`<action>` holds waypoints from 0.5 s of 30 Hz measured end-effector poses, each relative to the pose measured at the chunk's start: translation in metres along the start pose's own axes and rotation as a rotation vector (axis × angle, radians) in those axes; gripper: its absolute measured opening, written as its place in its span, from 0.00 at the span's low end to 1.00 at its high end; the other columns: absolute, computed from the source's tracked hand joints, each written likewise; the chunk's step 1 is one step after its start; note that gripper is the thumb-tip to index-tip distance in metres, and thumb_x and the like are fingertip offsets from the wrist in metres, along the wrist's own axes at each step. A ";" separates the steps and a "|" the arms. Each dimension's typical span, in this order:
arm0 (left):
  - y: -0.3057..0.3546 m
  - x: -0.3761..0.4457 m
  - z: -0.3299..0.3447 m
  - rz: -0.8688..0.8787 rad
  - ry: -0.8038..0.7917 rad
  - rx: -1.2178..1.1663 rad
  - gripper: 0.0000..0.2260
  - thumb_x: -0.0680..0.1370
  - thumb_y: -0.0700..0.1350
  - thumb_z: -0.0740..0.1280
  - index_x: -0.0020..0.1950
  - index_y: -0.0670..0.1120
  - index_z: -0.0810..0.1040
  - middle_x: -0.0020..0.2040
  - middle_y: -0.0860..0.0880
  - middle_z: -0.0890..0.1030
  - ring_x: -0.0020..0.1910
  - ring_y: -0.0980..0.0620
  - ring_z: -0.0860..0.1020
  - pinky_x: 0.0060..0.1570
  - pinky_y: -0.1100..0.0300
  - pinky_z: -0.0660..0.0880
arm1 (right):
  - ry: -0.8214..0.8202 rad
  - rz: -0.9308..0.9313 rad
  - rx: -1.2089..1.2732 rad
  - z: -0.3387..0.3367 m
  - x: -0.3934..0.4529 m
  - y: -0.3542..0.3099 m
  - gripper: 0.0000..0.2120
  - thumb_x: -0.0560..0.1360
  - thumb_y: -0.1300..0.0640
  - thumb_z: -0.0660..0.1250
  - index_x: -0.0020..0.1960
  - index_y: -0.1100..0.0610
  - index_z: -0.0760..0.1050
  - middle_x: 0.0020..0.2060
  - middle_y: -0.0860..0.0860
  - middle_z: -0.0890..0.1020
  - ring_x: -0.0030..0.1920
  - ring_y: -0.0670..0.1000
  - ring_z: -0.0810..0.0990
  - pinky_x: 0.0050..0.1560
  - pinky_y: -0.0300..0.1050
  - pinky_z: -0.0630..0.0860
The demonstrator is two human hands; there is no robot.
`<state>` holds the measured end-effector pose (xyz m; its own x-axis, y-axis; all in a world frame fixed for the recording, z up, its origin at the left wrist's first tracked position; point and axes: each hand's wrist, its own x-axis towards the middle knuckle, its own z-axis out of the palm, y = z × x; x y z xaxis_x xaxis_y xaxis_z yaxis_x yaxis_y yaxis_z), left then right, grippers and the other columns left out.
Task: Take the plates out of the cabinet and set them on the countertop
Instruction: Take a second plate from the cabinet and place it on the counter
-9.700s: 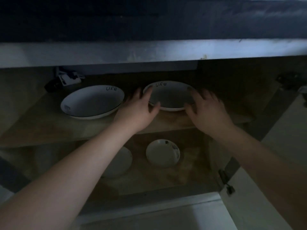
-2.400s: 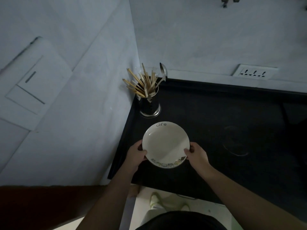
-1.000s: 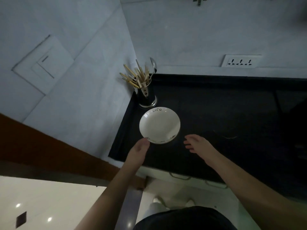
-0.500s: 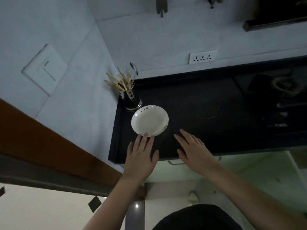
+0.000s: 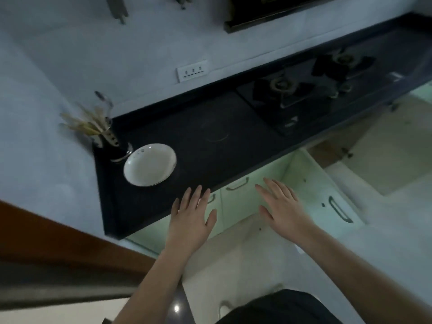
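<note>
Dim kitchen, viewed from above. One round white ceramic plate (image 5: 150, 164) resting flat on the long black stone table (image 5: 210, 146), near its left end, just beside a dark metal utensil holder (image 5: 112, 146) stuffed with pale chopsticks and a spoon, blurred. Left hand (image 5: 190, 216) and right hand (image 5: 280, 208) both bare, fingers straight and spread, palms down, holding nothing, hovering apart from each other at the table's front edge and well clear of the plate. By that reading, one plate delivered; whether more wait in the cabinet cannot be told, since no shelves appear here. Likely next: turning back toward the cabinet for another plate. Below the table edge, pale green cabinet fronts (image 5: 236, 197) with curved metal handles, and one pale green door (image 5: 327, 202) swung open to the right of the right hand. On the table further right, a black gas stove (image 5: 301, 90) with two burners. Behind, a pale grey wall (image 5: 140, 54) with a white three-switch socket plate (image 5: 192, 71). At lower left, a brown wooden band (image 5: 58, 244), probably a door or frame, blurred. Light-coloured floor (image 5: 257, 265) underneath, with a dark garment at the bottom edge.
</note>
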<state>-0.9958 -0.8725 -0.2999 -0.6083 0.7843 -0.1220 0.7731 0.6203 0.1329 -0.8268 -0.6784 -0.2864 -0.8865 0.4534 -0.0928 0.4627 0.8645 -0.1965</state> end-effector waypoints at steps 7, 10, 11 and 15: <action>0.123 0.056 -0.011 0.324 0.002 0.005 0.27 0.81 0.58 0.46 0.80 0.54 0.51 0.81 0.52 0.51 0.79 0.49 0.48 0.76 0.44 0.51 | 0.115 0.312 0.072 -0.019 -0.080 0.087 0.28 0.81 0.47 0.56 0.78 0.52 0.56 0.78 0.55 0.56 0.78 0.56 0.51 0.76 0.54 0.51; 0.191 0.067 -0.011 0.452 -0.013 0.005 0.27 0.81 0.58 0.45 0.80 0.54 0.50 0.81 0.51 0.51 0.80 0.49 0.48 0.76 0.44 0.50 | 0.160 0.435 0.111 -0.027 -0.123 0.125 0.28 0.80 0.46 0.57 0.78 0.51 0.56 0.78 0.54 0.57 0.78 0.56 0.51 0.75 0.53 0.50; 0.214 0.067 -0.009 0.491 -0.022 0.003 0.27 0.81 0.58 0.46 0.80 0.54 0.50 0.81 0.51 0.52 0.80 0.49 0.48 0.76 0.45 0.50 | 0.169 0.477 0.119 -0.029 -0.140 0.138 0.28 0.80 0.46 0.56 0.78 0.51 0.56 0.78 0.54 0.57 0.78 0.56 0.51 0.75 0.53 0.50; 0.301 0.061 -0.001 0.649 -0.042 -0.026 0.26 0.82 0.56 0.51 0.80 0.54 0.54 0.81 0.50 0.55 0.79 0.48 0.50 0.75 0.49 0.50 | 0.196 0.666 0.177 -0.032 -0.203 0.190 0.29 0.81 0.44 0.53 0.78 0.50 0.52 0.79 0.53 0.53 0.78 0.55 0.48 0.76 0.54 0.50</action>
<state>-0.8003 -0.6382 -0.2665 -0.0107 0.9988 -0.0475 0.9761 0.0207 0.2165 -0.5585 -0.5989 -0.2741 -0.3901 0.9178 -0.0742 0.8821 0.3494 -0.3160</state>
